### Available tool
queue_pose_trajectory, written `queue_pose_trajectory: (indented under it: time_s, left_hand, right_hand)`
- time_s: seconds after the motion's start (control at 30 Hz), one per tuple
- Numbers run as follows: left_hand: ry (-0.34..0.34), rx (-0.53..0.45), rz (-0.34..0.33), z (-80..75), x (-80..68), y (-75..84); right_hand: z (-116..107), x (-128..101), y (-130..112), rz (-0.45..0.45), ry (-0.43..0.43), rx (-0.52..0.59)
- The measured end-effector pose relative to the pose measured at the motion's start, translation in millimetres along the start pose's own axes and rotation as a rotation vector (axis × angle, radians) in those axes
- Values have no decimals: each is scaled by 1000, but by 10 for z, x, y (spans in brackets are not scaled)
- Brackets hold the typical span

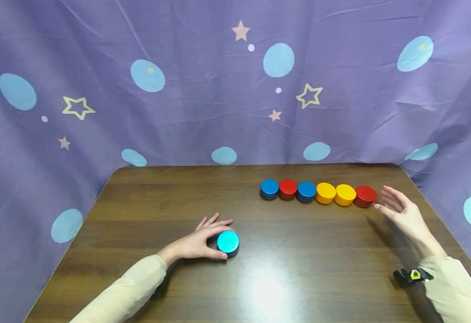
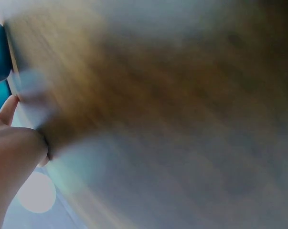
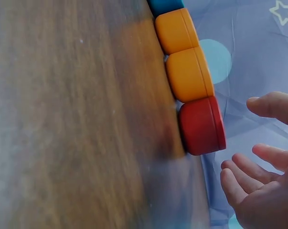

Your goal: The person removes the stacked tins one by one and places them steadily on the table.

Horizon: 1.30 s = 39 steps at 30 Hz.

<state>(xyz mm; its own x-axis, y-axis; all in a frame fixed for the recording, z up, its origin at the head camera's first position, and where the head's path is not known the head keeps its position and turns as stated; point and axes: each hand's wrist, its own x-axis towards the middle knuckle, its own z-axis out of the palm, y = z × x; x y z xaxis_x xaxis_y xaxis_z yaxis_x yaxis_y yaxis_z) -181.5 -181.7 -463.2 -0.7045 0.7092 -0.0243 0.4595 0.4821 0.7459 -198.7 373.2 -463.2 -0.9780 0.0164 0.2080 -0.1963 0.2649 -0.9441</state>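
- Dark brown wood, glossy under a lamp's glare, makes up the counter [image 1: 308,269], with a purple cloth printed with stars and pale blue ovals [image 1: 203,89] hanging behind and round it.
- The left hand [image 1: 196,242] grips a round cyan-topped puck with a dark blue side [image 1: 228,242], thumb at its near edge and fingers curled over the far side; the puck rests on the counter, left of centre and well apart from the row.
- The left wrist view is blurred; only skin and a blue shape at its edge can be made out.
- A row of six round pucks runs along the far right: blue [image 1: 269,188], red [image 1: 287,189], blue [image 1: 306,191], yellow [image 1: 325,193], yellow [image 1: 345,194], red [image 1: 365,196], each touching its neighbour.
- The right hand [image 1: 398,213] hovers just beside the last red puck (its grip released, fingers spread), holding nothing.
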Motion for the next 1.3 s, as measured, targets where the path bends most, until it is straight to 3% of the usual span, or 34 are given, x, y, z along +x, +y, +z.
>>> queue_pose_trajectory:
  time_s: [0.2, 0.6, 0.97, 1.17, 1.3]
  left_hand:
    - [26, 20, -2, 16, -24, 18]
    - [71, 145, -24, 12, 72, 140]
    - [173, 185, -38, 18, 203, 207]
    - [244, 182, -37, 1, 323, 220]
    - [274, 174, -83, -26, 420, 208]
  right_hand:
    - [28, -66, -78, -30, -17, 42]
    - [252, -120, -250, -100, -75, -153]
    - [440, -175, -372, -122, -128, -233]
    - [517, -204, -407, -165, -131, -350]
    - [554, -227, -398, -249, -135, -472]
